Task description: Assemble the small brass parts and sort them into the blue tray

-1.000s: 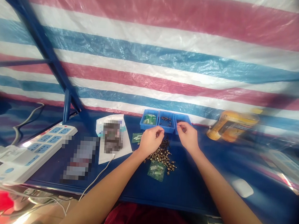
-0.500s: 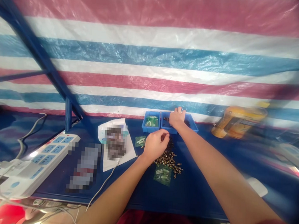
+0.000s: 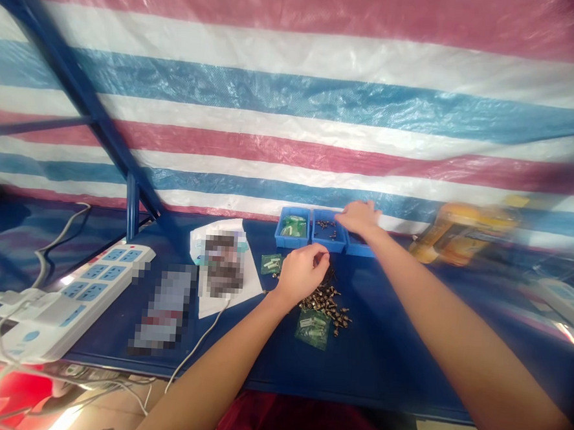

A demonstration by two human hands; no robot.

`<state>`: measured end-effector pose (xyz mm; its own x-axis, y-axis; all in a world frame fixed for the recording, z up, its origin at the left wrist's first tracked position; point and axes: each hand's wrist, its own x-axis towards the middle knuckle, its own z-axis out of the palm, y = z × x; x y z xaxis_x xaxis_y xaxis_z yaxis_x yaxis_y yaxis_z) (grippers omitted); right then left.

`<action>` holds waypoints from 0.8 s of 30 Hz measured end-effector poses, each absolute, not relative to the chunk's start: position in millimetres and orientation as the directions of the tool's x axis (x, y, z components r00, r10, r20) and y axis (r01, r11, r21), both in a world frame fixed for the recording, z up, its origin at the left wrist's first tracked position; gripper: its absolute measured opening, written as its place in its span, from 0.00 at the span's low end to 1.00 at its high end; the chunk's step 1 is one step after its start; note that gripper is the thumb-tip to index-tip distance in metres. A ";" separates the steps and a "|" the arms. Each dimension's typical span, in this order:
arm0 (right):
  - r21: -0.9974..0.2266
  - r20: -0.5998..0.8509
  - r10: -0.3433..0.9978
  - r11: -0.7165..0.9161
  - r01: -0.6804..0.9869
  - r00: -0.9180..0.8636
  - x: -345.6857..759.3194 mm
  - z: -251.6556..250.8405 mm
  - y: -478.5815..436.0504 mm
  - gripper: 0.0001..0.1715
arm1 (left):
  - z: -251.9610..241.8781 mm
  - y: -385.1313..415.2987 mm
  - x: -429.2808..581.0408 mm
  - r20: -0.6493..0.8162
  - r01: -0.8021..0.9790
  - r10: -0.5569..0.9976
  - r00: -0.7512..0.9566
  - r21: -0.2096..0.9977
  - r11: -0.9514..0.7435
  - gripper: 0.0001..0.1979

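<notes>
My left hand [image 3: 303,271] is closed, thumb against curled fingers, above a pile of brass-coloured screw-like parts [image 3: 328,298]. What it pinches, if anything, is hidden. My right hand [image 3: 359,218] reaches over the rightmost blue bin [image 3: 361,249], its thumb spread away from the fingers; nothing shows in it. The hand covers most of that bin's inside. Left of it, the middle blue bin [image 3: 328,247] holds small dark screws, and another blue bin [image 3: 291,242] holds small green packets. Green packets with pale pieces lie beside the pile [image 3: 271,264] and in front of it [image 3: 313,328].
A white paper [image 3: 251,281] with a blurred-out patch lies left of the hands, a cable beside it. Further left is a white power strip [image 3: 92,294] with plugs and cords. An orange bottle [image 3: 454,235] lies at the right. A striped sheet [image 3: 294,98] hangs behind the table.
My right hand has moved right, from the middle bin to the rightmost bin, uncovering the dark screws. Its thumb is now spread. The left hand stays closed over the pile. The view has shifted slightly.
</notes>
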<state>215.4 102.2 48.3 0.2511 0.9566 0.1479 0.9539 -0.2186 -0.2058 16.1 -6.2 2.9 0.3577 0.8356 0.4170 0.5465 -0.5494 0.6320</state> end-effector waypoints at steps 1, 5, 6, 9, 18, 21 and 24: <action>-0.258 0.115 0.951 -0.252 0.933 0.288 226.9 50.5 100.4 0.18 | 2.4 -6.2 16.5 0.413 0.549 0.834 0.365 0.629 -0.551 0.10; -0.384 0.178 0.898 -0.312 0.869 0.401 263.3 47.5 83.1 0.23 | -0.5 -5.8 17.3 0.377 0.582 0.835 0.401 0.599 -0.550 0.10; -0.384 0.298 0.874 -0.260 0.886 0.385 266.7 44.5 74.3 0.25 | -1.3 -5.4 17.0 0.365 0.597 0.835 0.412 0.584 -0.550 0.10; -0.360 0.601 0.758 -0.028 0.933 0.254 261.1 33.7 37.7 0.16 | -3.2 -2.9 13.9 0.358 0.648 0.832 0.424 0.521 -0.555 0.11; -0.531 0.237 0.936 0.348 0.772 -0.260 220.5 -11.1 -33.8 0.12 | -3.5 0.6 8.1 0.352 0.703 0.817 0.457 0.420 -0.574 0.13; -0.466 0.217 0.936 0.348 0.813 -0.276 219.3 -17.9 -33.2 0.18 | -3.7 -0.2 9.2 0.357 0.693 0.806 0.472 0.415 -0.590 0.13; -0.474 0.206 0.938 0.344 0.811 -0.278 219.0 -17.5 -35.1 0.23 | -3.9 -0.8 10.2 0.361 0.682 0.799 0.480 0.419 -0.599 0.12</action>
<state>219.0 -35.1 -17.5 -0.2778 0.9382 0.2063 0.8107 0.3442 -0.4737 10.2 -0.8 -3.9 0.4800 0.7993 0.3615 0.6822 -0.5992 0.4191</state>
